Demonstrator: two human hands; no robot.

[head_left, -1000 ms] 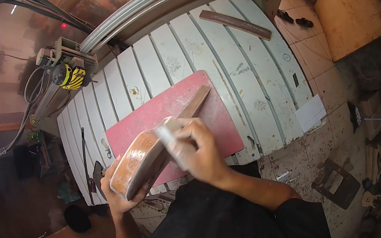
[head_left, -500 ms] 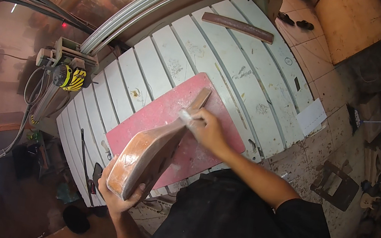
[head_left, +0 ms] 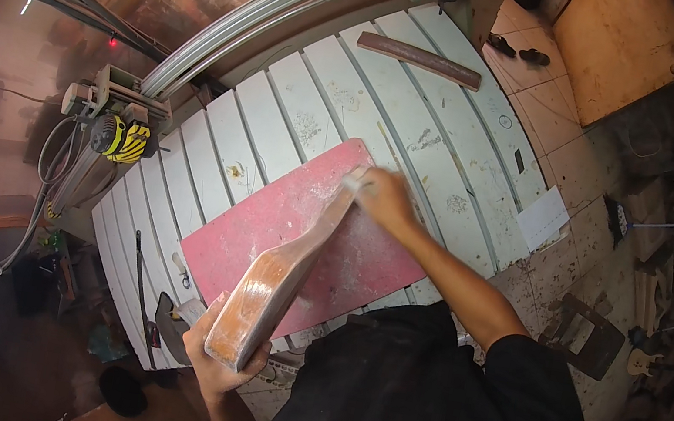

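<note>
A brown wooden workpiece [head_left: 255,308], possibly a guitar body tipped on its edge, runs from a broad, glossy near end to a narrow far end. Fingers and thumb of my left hand [head_left: 220,366] wrap round the near end from below. At the far tip my right hand [head_left: 387,201] pinches a small whitish pad [head_left: 354,181], blurred by motion and touching the wood's upper edge. Underneath lies a dusty pink board [head_left: 231,238], streaked with pale powder.
The pink board rests on a white slatted table [head_left: 323,76]. A dark wooden bar [head_left: 418,59] lies at its far side, a white sheet [head_left: 543,218] at the right edge. A metal gantry rail [head_left: 236,9] and a yellow-black striped motor [head_left: 123,139] flank the table.
My right hand has slid the pad up and away along the narrow part to the far tip. The near end has shifted slightly right and nearer with my left hand.
</note>
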